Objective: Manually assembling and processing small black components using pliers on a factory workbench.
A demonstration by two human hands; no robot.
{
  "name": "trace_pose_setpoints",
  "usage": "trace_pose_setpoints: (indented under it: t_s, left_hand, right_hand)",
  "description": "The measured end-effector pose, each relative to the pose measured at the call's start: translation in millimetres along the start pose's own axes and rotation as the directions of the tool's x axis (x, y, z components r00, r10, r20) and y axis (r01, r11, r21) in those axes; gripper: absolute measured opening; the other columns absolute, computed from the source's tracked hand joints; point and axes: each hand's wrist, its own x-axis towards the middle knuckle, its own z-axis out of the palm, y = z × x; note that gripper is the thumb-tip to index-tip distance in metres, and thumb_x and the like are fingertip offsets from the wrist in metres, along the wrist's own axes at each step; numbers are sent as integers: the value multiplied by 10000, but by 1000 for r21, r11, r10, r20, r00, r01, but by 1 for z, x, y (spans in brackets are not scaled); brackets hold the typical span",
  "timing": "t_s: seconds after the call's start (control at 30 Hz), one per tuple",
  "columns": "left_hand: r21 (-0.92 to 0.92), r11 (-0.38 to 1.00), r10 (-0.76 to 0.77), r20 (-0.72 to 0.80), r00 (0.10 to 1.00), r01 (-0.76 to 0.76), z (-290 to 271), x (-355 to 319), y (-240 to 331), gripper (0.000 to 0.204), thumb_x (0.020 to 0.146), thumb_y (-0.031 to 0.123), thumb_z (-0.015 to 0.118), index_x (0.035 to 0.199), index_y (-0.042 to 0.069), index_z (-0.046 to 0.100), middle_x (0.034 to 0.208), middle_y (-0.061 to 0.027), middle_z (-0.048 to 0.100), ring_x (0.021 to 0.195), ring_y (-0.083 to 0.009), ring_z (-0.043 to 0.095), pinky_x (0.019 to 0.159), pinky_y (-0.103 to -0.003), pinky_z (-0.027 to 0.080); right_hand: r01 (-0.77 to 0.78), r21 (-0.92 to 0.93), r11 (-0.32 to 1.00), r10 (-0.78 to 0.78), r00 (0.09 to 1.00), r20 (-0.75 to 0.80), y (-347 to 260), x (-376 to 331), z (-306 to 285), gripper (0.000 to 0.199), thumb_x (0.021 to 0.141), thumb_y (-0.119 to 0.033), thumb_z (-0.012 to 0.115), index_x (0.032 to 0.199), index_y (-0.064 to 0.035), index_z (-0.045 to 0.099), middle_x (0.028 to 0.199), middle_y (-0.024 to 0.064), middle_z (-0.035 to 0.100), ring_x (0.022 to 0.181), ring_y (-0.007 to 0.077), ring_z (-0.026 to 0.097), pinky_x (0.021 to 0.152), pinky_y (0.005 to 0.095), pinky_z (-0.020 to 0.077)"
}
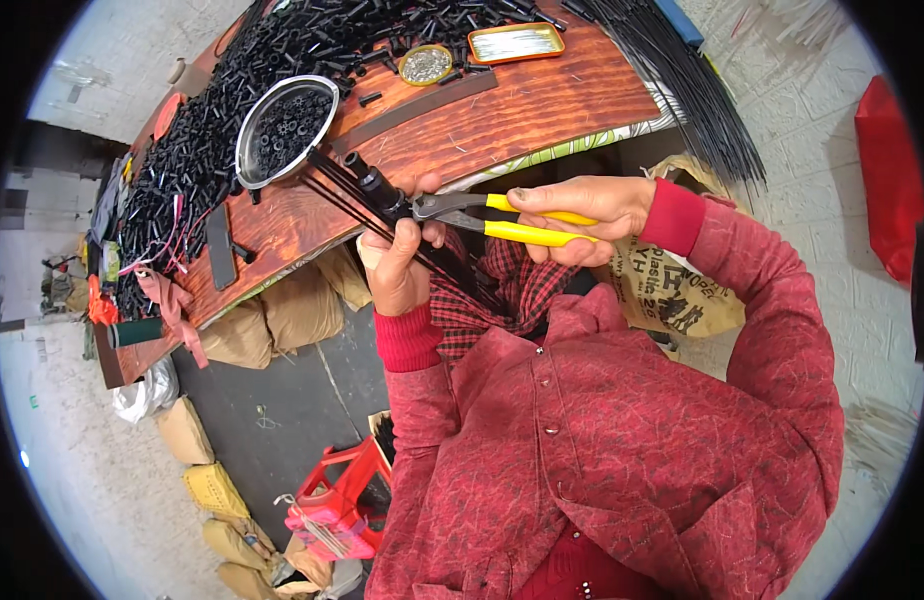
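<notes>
My left hand [397,268] is closed around a bundle of thin black rods [344,203] topped by a black tubular plastic fitting [375,185]. These are held in front of the table's near edge, tilted up to the left. In my right hand [597,212] is a pair of pliers [530,234] with yellow handles. Its metal jaws meet the side of the fitting, beside my left fingers. What lies between the jaws is too small to make out. Past the fitting, a metal-rimmed bowl [244,140] of small black ring-like parts stands on the table.
The reddish wooden table [582,90] bears a large heap of black plastic tubes [187,165], a round dish [426,65] of small metal bits and a tray [520,42] of thin pale wires. Long black rods [697,100] overhang its right end. A red stool [332,500] stands lower left.
</notes>
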Motion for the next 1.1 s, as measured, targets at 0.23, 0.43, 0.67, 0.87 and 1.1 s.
trace_pose_setpoints:
  t_s: [0.23,0.43,0.67,0.87,1.1]
  left_hand:
    - [39,999,23,-55,998,-21,4,5,-1,433,889,174,720,1244,1,542,1196,-212,646,736,-140,552,661,-301,463]
    - [24,1000,8,7,1000,-8,5,1,-1,354,904,139,695,1207,21,555,1239,-235,621,745,-141,551,673,-288,462]
    - [-18,1000,1,2,1000,-1,7,4,-1,384,904,147,700,1228,3,551,1246,-241,617,766,-144,555,678,-291,463]
    - [-22,1000,1,23,1000,-1,-1,3,-2,432,911,157,693,1269,-27,536,1206,-231,637,771,-150,550,676,-295,458]
    - [-20,1000,1,12,1000,-1,-3,2,-2,459,911,168,697,1284,-42,532,1181,-220,650,768,-154,547,671,-299,453]
  right_hand:
    - [-313,-949,-45,-677,708,-202,-7,-8,23,532,795,-405,791,1077,-25,548,738,11,618,633,242,622,557,396,466]
    - [26,-488,873,-111,983,-146,-9,-7,10,332,940,-226,615,1176,-11,522,868,-6,529,729,69,509,623,209,453]
    - [145,-476,868,-210,974,-87,-30,-12,10,365,963,-136,565,1292,9,503,1129,102,639,965,152,630,852,290,534]
    - [176,-646,743,-295,952,-79,-32,-9,8,358,945,-92,540,1282,20,505,1138,103,641,961,156,630,856,293,525]
    - [122,-695,708,-285,950,-125,-40,-10,18,212,974,-122,506,1139,0,559,959,50,649,773,113,604,717,262,522]
